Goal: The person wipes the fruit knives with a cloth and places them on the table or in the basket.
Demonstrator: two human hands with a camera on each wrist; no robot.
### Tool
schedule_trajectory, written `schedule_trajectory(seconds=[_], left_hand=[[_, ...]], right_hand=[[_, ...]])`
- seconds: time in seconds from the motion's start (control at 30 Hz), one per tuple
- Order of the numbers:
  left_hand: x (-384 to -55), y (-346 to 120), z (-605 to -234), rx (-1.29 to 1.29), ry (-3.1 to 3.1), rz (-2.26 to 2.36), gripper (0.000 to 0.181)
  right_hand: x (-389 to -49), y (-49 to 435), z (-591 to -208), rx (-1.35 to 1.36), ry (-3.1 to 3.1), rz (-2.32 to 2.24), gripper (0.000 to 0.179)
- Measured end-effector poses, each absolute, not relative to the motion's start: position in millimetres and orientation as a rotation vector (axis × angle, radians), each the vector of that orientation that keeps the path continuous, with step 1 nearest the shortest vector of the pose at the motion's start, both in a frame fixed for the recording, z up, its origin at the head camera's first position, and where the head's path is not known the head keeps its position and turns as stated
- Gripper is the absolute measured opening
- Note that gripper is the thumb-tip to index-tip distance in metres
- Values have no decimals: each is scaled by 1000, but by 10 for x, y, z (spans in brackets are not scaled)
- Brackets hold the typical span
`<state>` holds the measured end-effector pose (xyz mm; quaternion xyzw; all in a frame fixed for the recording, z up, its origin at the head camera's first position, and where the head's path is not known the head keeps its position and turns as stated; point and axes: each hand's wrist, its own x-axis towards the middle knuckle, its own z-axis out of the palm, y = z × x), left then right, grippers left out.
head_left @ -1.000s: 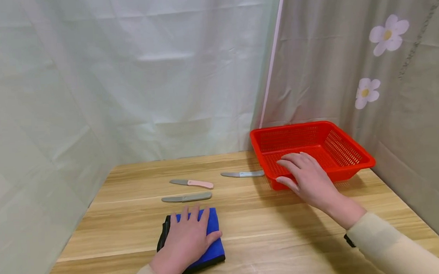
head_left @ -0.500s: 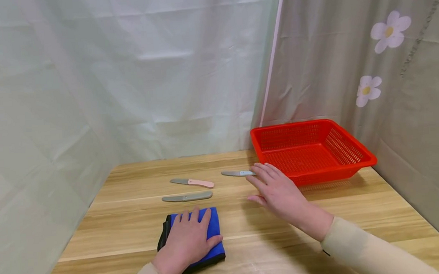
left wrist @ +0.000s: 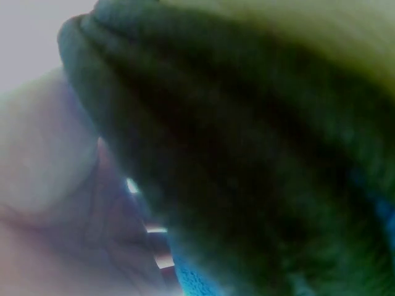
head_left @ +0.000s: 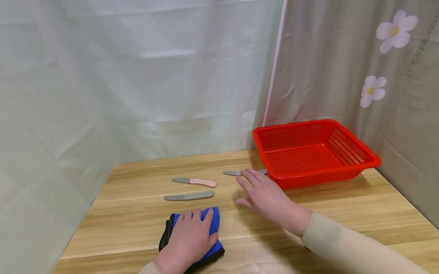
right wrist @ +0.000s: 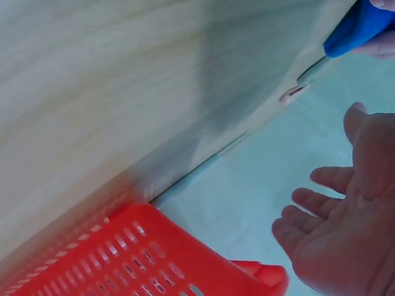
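Note:
My left hand (head_left: 190, 241) grips a folded blue cloth (head_left: 215, 223) with black edging at the front of the table, fingers bent over it and thumb at its right side. In the left wrist view, dark folds of cloth (left wrist: 203, 142) bulge up close to the lens. My right hand (head_left: 268, 201), fingers loosely spread and holding nothing, hovers at the left front of the red basket. It partly covers a small knife with a pale blue handle (head_left: 232, 173). Left of that lie a pink-handled knife (head_left: 203, 182) and a grey-green-handled knife (head_left: 199, 195), blades pointing left.
The red perforated plastic basket (head_left: 320, 175) stands at the back right of the wooden table (head_left: 134, 226), its left side by the pale blue knife. Pale curtains (head_left: 186, 80) hang behind and beside the table, flowers printed on the right one.
My right hand has moved left from over the basket's front rim to the pale blue knife. Under my left hand the cloth's right side has bunched as the fingers bent.

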<state>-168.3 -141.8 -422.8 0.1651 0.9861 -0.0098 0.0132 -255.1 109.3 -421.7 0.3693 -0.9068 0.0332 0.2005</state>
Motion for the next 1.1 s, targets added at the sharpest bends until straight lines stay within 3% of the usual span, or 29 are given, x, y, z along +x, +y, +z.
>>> schedule_trajectory(seconds=[0.37,0.7,0.87,1.1], left_hand=[[-1671,-1411,-4276,666,3162,-92,54],[-1669,-1441,-4278,762,3203,-57,44],[-1670,-1456,-4248,796,3207,12,37],[-1693,-1467,-4205,731,3207,157,40]], right_hand=[[-2815,1012,-4379,838,-2854,39,72],[-2913,993,-4461,752,-2799,121,56],[-2964,978,-4500,770,-2667,11,39],[-3011,955,-4494,784,-2676,-106,32]])
